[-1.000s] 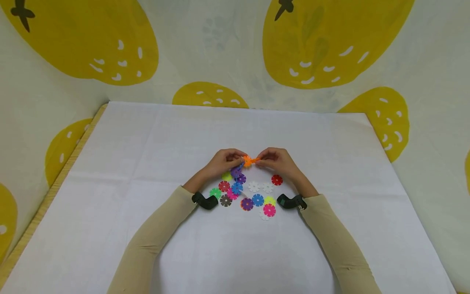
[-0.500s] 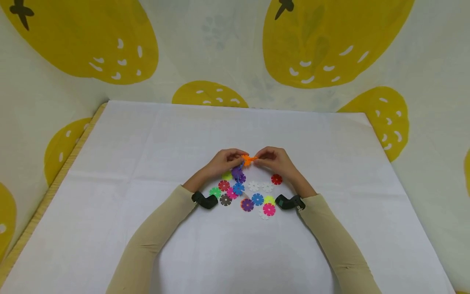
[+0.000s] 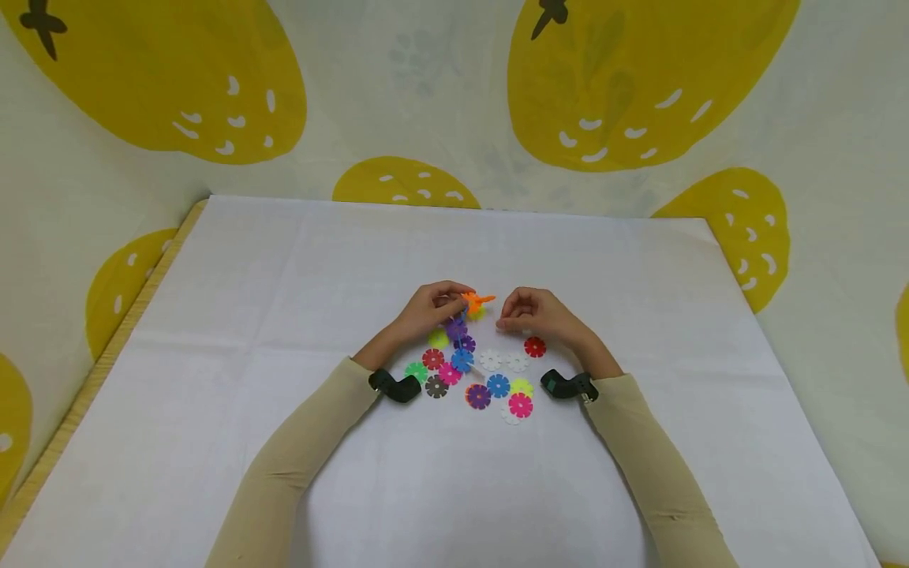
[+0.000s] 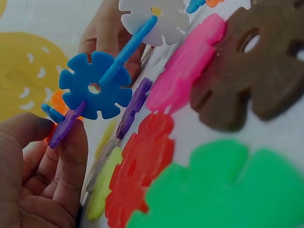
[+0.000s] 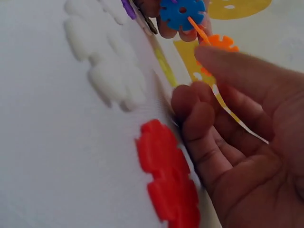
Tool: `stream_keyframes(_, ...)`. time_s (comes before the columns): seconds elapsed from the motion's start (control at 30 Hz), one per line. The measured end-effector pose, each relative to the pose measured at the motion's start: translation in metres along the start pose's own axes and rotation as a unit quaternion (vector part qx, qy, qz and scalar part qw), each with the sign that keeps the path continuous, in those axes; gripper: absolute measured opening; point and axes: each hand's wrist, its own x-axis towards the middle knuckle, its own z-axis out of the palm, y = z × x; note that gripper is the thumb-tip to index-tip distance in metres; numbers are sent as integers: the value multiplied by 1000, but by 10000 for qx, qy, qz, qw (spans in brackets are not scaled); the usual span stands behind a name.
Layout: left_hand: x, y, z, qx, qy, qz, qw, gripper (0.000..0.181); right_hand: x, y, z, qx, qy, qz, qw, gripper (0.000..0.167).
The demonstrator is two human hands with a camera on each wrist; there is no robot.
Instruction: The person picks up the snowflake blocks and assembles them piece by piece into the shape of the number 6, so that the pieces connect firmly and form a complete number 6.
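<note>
My left hand (image 3: 428,309) pinches a joined chain of slotted flower-shaped plastic discs between thumb and fingers. In the left wrist view, a purple disc (image 4: 66,126) sits at the fingertips, with a blue disc (image 4: 76,88) slotted beside it. Another blue disc on edge links toward a white disc (image 4: 173,23). Orange discs (image 3: 477,300) stick out on the right of the left fingers, partly hidden by them. My right hand (image 3: 536,313) is apart from the chain, fingers loosely bent, holding nothing; the red disc (image 3: 536,347) lies just below it.
Loose discs lie on the white-covered table (image 3: 454,489): green (image 3: 416,372), brown (image 3: 436,386), dark red (image 3: 433,359), blue (image 3: 499,386), purple (image 3: 478,397), pink (image 3: 521,405) and pale white (image 3: 518,362). Some overlap. A patterned cloth (image 3: 454,95) hangs behind the far edge.
My right hand has let go of the orange disc and drawn away to the right. My left hand has shifted slightly up and left with the chain.
</note>
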Motion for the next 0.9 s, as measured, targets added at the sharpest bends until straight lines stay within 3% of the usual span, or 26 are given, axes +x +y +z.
stream_keyframes(0.17,0,-1,0,32,74,119,9999,27,-1,1,-1,-235,-748,-527,9955,17)
stream_keyframes(0.43,0,0,0,-36,81,144,9999,27,-3,-5,5,-307,-1624,-864,9825,20)
stream_keyframes(0.7,0,-3,0,43,40,173,9998,28,-3,-7,9,-849,-1873,-1215,9711,24)
stream_keyframes(0.9,0,-2,-1,62,22,143,9999,28,-4,-8,9,-946,-1815,-1267,9706,22)
